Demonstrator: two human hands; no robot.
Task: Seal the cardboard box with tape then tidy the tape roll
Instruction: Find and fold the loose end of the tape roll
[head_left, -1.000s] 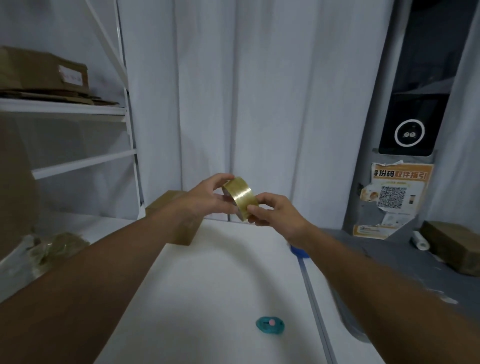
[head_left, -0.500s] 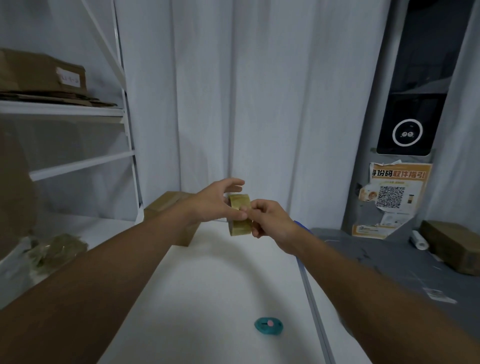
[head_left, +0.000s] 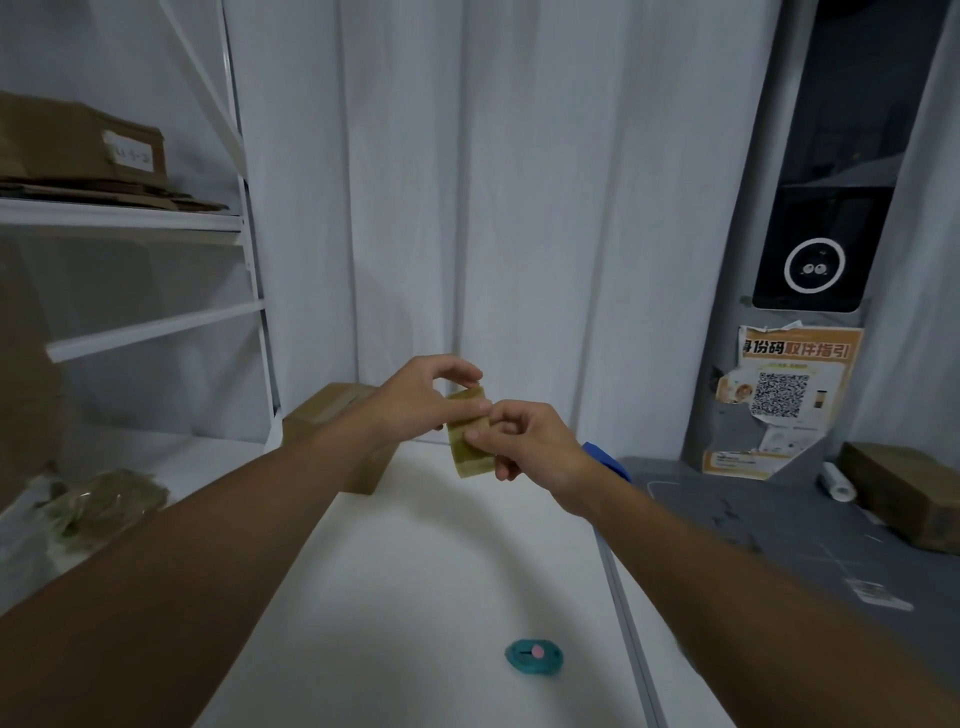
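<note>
A yellowish roll of tape (head_left: 470, 441) is held edge-on in the air above the white table (head_left: 415, 571). My left hand (head_left: 421, 400) pinches its upper part from the left. My right hand (head_left: 530, 441) grips it from the right, with fingertips pressed on the outer face of the roll. A small brown cardboard box (head_left: 332, 415) sits on the table behind my left forearm, which partly hides it.
A small teal cutter with a pink button (head_left: 534, 658) lies on the table near me. A white shelf (head_left: 119, 218) with cardboard stands at the left. A grey surface (head_left: 779, 519) at the right holds a brown parcel (head_left: 909, 493) and a white roll (head_left: 836, 480). Curtains hang behind.
The roll has been turned from showing its open ring to edge-on and lowered a little. My right fingers have shifted onto its outer face.
</note>
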